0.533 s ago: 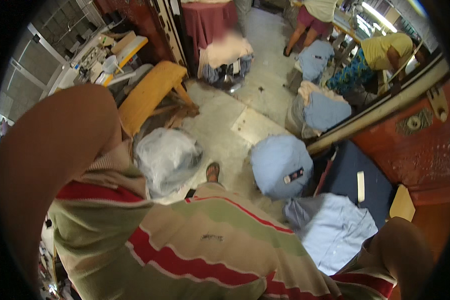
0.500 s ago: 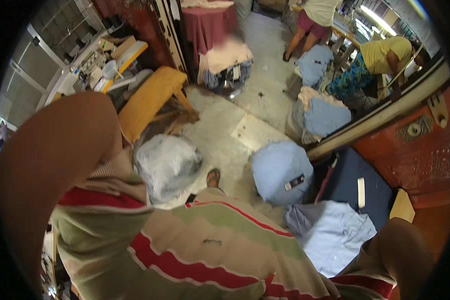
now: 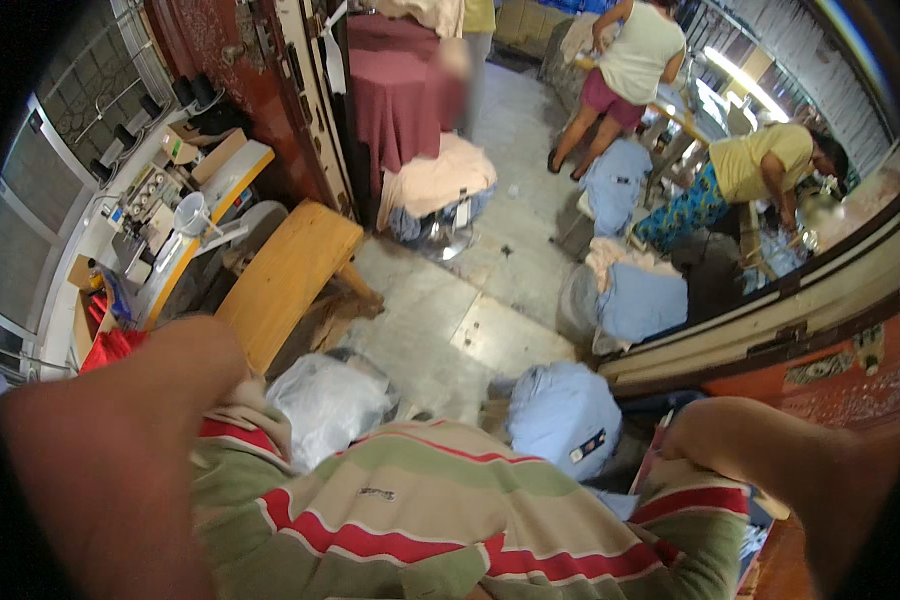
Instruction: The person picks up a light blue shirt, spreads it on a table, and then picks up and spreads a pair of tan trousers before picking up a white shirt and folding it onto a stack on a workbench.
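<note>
Neither of my hands shows; both lie outside the picture. My bare left arm [image 3: 110,430], sharply bent at the elbow, fills the lower left. At the lower right my right arm [image 3: 800,460] is bent too. Between them spreads my green, beige and red striped shirt [image 3: 410,490]. Beyond the shirt sit a bundle in clear plastic [image 3: 325,405] and a pile of light blue garments [image 3: 560,410] with a dark tag. What my hands hold or touch, if anything, is hidden.
A wooden bench [image 3: 295,270] stands at the left beside a sewing machine table [image 3: 230,185] with a white bucket [image 3: 192,215]. Through the doorway, cloth is heaped on a stool [image 3: 440,190]. Two co-workers [image 3: 625,60] are at the upper right, near blue garment stacks [image 3: 640,305].
My view has tilted up, bringing more of the far room in. My right arm has risen further into the picture, and my left elbow sits lower. The bending co-worker's arm now shows more.
</note>
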A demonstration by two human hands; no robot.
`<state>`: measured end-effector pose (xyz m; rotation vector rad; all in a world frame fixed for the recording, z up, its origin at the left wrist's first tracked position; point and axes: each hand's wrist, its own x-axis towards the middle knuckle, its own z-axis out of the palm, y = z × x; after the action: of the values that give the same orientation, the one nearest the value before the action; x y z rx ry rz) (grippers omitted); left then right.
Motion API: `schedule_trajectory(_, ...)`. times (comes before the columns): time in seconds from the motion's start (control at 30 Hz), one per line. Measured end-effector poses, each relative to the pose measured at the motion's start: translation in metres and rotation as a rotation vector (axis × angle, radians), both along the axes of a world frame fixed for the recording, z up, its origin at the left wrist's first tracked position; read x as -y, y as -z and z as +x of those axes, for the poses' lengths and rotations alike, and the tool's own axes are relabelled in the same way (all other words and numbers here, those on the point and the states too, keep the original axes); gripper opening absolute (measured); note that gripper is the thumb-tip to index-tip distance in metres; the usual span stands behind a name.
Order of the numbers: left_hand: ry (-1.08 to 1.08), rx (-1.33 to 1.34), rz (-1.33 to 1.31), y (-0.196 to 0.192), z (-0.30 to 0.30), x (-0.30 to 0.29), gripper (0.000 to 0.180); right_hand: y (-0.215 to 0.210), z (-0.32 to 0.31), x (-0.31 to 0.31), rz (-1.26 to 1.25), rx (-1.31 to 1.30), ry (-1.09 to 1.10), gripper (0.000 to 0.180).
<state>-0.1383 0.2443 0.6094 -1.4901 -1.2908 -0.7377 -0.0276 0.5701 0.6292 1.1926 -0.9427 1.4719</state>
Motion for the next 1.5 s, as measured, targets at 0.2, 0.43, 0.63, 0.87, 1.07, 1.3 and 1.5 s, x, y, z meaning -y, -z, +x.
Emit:
schedule_trajectory(0.2,-0.317,1.215,-0.093,0.195,-0.108,-0.073,0.059,0.17,-0.196,-0.058,-0.245,1.09,0.433,0.043)
schedule_trajectory(0.43,0.002,2.688,-0.551,0.392,-0.113,-0.112,0.063,0.341,-0.311,-0.117,-0.867,1.547,-0.608,0.075)
schedule_trajectory(0.63,0.255,2.311,-0.514,0.317,-0.238,-0.223,0.064,0.33,-0.406,-0.164,-0.879,1.499,-0.575,0.083)
schedule_trajectory(0.87,1.3,1.149,-0.487,0.024,-0.271,-0.333,0.071,0.3,-0.49,-0.211,-0.672,1.467,-0.489,0.091)
schedule_trajectory(1.07,2.077,0.837,-0.057,-0.004,-0.275,-0.363,0.038,0.325,-0.545,-0.199,-0.805,1.526,-0.592,0.087)
schedule_trajectory(1.3,2.392,0.754,0.23,-0.006,-0.326,-0.341,0.013,0.312,-0.578,-0.213,-0.877,1.466,-0.434,0.087)
schedule_trajectory(1.5,2.099,0.864,-0.157,-0.006,-0.388,-0.294,0.014,0.313,-0.577,-0.209,-0.96,1.478,-0.332,0.085)
